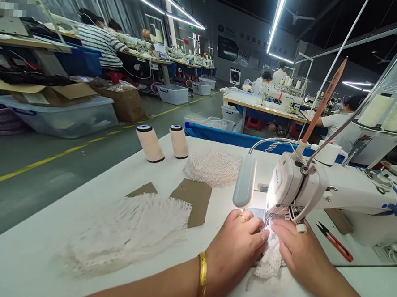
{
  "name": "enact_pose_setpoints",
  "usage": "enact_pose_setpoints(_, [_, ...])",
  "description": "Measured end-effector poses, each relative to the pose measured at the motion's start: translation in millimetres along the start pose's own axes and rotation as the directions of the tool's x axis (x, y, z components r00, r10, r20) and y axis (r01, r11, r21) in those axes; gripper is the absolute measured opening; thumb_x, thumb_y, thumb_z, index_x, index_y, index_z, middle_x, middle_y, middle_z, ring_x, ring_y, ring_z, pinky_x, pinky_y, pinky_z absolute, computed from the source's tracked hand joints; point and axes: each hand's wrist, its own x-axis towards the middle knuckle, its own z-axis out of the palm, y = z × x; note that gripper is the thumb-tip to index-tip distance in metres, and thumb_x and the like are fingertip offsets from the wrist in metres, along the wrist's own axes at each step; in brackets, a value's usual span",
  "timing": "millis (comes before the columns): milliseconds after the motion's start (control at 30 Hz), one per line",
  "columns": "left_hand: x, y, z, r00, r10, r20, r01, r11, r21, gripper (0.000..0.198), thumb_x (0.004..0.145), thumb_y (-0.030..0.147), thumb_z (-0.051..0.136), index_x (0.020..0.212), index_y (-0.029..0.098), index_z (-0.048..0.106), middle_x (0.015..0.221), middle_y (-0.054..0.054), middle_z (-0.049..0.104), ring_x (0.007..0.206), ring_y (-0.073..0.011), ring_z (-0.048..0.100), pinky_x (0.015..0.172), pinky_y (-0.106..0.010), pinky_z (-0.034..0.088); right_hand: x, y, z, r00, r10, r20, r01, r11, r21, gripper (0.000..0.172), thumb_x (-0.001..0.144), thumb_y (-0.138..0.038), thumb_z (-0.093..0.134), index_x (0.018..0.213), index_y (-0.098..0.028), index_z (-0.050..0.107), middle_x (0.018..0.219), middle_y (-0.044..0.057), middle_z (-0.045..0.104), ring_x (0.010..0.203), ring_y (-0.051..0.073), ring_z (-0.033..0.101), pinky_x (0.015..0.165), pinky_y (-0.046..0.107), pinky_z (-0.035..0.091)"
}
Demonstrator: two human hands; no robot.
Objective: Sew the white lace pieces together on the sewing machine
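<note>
Lower middle of the frame, right under the head of the sewing machine, is where the small lace piece sits, with its top edge tucked in by the needle area and the rest trailing down toward the bottom edge

My left hand (the one with the ring and bangle) comes in from the lower left, wrist low on the table. The fingers are loosely curled, with the tips pressing on the lace's left side. I can't tell if my thumb has an edge pinched underneath, the hand hides it

My right hand comes in from the lower right, palm down, fingers stretched out flat and pointing up at the foot. It isn't gripping anything, just lying on the lace's right side. My guess is one hand each side is how floppy lace like this lies flat and straight

The lamp hangs just left of the machine head, probably to light that spot. The snips lie right of my right hand, close by. The lace stack and cardboard are left of center, and the two thread cones stand higher up at the table's far edge, well out of the way
</note>
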Motion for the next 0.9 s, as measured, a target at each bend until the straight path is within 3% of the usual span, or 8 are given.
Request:
enact_pose_setpoints(100, [0, -2, -0.1, 1.0, -0.004, -0.008, 0.003, 1.0, -0.031, 0.011, 0.097, 0.018, 0.062, 0.094, 0.023, 0.071, 0.095, -0.003, 0.071, 0.088, -0.0247, 0.057, 0.079, -0.041, 0.036, -3, -6, -10, 0.995, -0.097, -0.002, 0.097, 0.993, 0.067, 0.038, 0.095, -0.004, 0.047, 0.123, -0.023, 0.064, 0.122, 0.009, 0.073, 0.11, 0.028, 0.063, 0.091, 0.043, 0.052])
enact_pose_setpoints(267, [0, -9, -1.2, 1.0, 0.016, 0.025, -0.013, 0.992, -0.125, 0.024, 0.1, 0.015, 0.053, 0.095, 0.023, 0.074, 0.096, -0.004, 0.07, 0.087, -0.024, 0.057, 0.079, -0.041, 0.036, -7, -14, -23, 0.973, -0.139, 0.185, 0.118, 0.985, 0.123, 0.013, 0.096, -0.027, 0.07, 0.106, -0.024, 0.062, 0.106, 0.004, 0.071, 0.093, 0.023, 0.063, 0.085, 0.037, 0.05])
enact_pose_setpoints(333, [2, -13, -2.3, 0.999, 0.035, 0.019, -0.031, 0.984, -0.174, 0.03, 0.098, 0.01, 0.05, 0.099, 0.024, 0.076, 0.098, -0.004, 0.07, 0.088, -0.0235, 0.058, 0.081, -0.041, 0.037, -8, -4, -21, 0.988, -0.091, 0.122, 0.091, 0.996, 0.005, 0.01, 0.095, -0.013, 0.062, 0.095, -0.023, 0.061, 0.094, 0.003, 0.068, 0.086, 0.022, 0.061, 0.083, 0.036, 0.048])
enact_pose_setpoints(433, [5, -16, -3.8, 0.999, 0.039, 0.031, -0.031, 0.973, -0.229, 0.034, 0.09, 0.005, 0.052, 0.101, 0.025, 0.077, 0.098, -0.004, 0.069, 0.09, -0.0234, 0.058, 0.083, -0.041, 0.037, -8, 17, -22, 0.992, 0.018, -0.123, -0.043, 0.978, -0.203, 0.026, 0.088, 0.0, 0.048, 0.088, -0.023, 0.061, 0.081, 0.005, 0.064, 0.082, 0.025, 0.059, 0.083, 0.04, 0.045])
enact_pose_setpoints(500, [7, -17, -4.0, 0.999, 0.024, 0.046, -0.012, 0.968, -0.251, 0.033, 0.088, 0.006, 0.054, 0.101, 0.025, 0.078, 0.097, -0.004, 0.068, 0.091, -0.0237, 0.058, 0.084, -0.041, 0.038, -9, 22, -26, 0.974, 0.036, -0.223, -0.079, 0.979, -0.189, 0.028, 0.09, -0.001, 0.045, 0.093, -0.022, 0.062, 0.085, 0.006, 0.065, 0.086, 0.026, 0.06, 0.086, 0.041, 0.045])
enact_pose_setpoints(633, [8, -19, -2.6, 0.999, 0.018, 0.051, -0.003, 0.959, -0.282, 0.027, 0.09, 0.012, 0.057, 0.1, 0.024, 0.078, 0.097, -0.005, 0.067, 0.093, -0.0245, 0.058, 0.085, -0.042, 0.038, -11, 9, -27, 0.997, -0.066, -0.041, 0.068, 0.996, 0.05, 0.018, 0.102, -0.023, 0.05, 0.115, -0.024, 0.063, 0.097, 0.008, 0.068, 0.099, 0.029, 0.06, 0.09, 0.042, 0.049])
enact_pose_setpoints(733, [7, -20, -2.7, 0.998, 0.019, 0.052, -0.004, 0.957, -0.289, 0.026, 0.091, 0.014, 0.056, 0.102, 0.024, 0.077, 0.098, -0.005, 0.067, 0.094, -0.0249, 0.058, 0.086, -0.042, 0.038, -11, 2, -15, 0.994, -0.04, 0.097, 0.041, 0.999, -0.006, 0.018, 0.103, -0.023, 0.05, 0.116, -0.025, 0.064, 0.101, 0.008, 0.069, 0.093, 0.028, 0.06, 0.087, 0.043, 0.049])
enact_pose_setpoints(900, [9, -18, -4.4, 0.996, 0.002, 0.088, 0.022, 0.962, -0.274, 0.02, 0.087, 0.013, 0.059, 0.097, 0.021, 0.073, 0.098, -0.005, 0.064, 0.093, -0.0243, 0.057, 0.086, -0.041, 0.039, -7, 6, -1, 0.997, 0.075, 0.025, -0.075, 0.997, 0.028, 0.028, 0.109, -0.021, 0.039, 0.101, -0.025, 0.066, 0.093, 0.006, 0.068, 0.087, 0.025, 0.06, 0.081, 0.038, 0.047])
